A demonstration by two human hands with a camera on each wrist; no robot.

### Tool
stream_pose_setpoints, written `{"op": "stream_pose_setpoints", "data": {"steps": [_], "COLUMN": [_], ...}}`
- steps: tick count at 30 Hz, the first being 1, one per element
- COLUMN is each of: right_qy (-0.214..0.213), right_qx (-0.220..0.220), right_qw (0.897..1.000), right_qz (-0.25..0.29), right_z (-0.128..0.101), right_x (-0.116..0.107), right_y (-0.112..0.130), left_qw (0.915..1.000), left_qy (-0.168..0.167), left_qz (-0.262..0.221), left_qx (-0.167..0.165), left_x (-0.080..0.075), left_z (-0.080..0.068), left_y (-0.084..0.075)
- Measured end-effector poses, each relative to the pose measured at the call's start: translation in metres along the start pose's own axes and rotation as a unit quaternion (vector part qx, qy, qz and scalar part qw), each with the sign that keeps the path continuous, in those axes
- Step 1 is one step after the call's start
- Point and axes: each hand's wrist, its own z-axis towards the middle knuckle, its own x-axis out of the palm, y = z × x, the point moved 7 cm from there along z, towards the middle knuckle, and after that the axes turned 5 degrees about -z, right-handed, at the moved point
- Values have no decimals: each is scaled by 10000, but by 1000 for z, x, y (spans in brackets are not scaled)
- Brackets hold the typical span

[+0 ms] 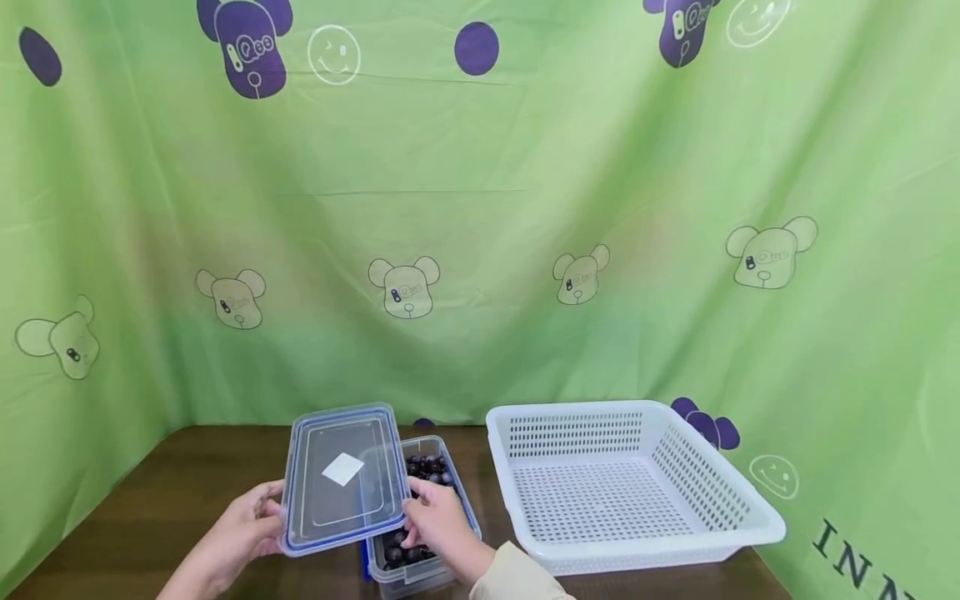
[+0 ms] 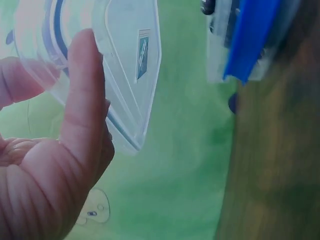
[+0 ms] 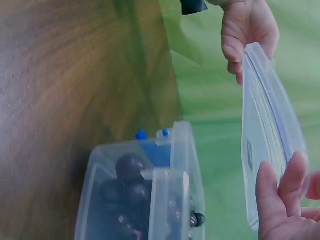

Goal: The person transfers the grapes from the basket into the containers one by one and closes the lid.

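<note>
Both hands hold a clear plastic lid point(image 1: 341, 433) with a blue seal and a small white label, raised and tilted over the left part of a clear container point(image 1: 417, 572). My left hand point(image 1: 247, 527) grips its left edge, thumb on one face in the left wrist view. On the opposite edge, my right hand point(image 1: 441, 523) pinches the lid near its lower right corner. Dark round grapes point(image 3: 131, 167) fill the container, partly hidden by the lid and right hand. A blue side latch point(image 2: 255, 40) hangs on the container's left side.
To the right of the container stands a white perforated basket point(image 1: 645, 548) with nothing in it. Both rest on a dark brown wooden table point(image 1: 157, 500). A green printed curtain point(image 1: 480, 358) hangs behind the table and at both sides.
</note>
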Motion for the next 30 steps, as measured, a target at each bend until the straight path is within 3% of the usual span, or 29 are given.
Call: {"op": "stream_pose_setpoints", "data": {"steps": [8, 14, 21, 27, 30], "right_qy": [-393, -473, 14, 206, 30], "right_qx": [276, 342, 654, 222, -81], "right_qw": [9986, 9977, 9946, 9936, 9976], "right_qz": [237, 348, 802, 1090, 694], "right_z": [2, 4, 15, 19, 21], "right_x": [-32, -44, -42, -47, -49], "right_y": [11, 13, 6, 16, 22], "left_qw": [9977, 9950, 9905, 9801, 9753], "left_qy": [-312, -467, -265, 77, 351], "left_qz": [-598, -870, -1348, -1975, -2163], "left_qx": [-60, -129, -75, 205, 269], "left_x": [28, 37, 35, 42, 49], "left_z": [18, 22, 23, 30, 32], "left_y": [-8, -19, -22, -24, -29]}}
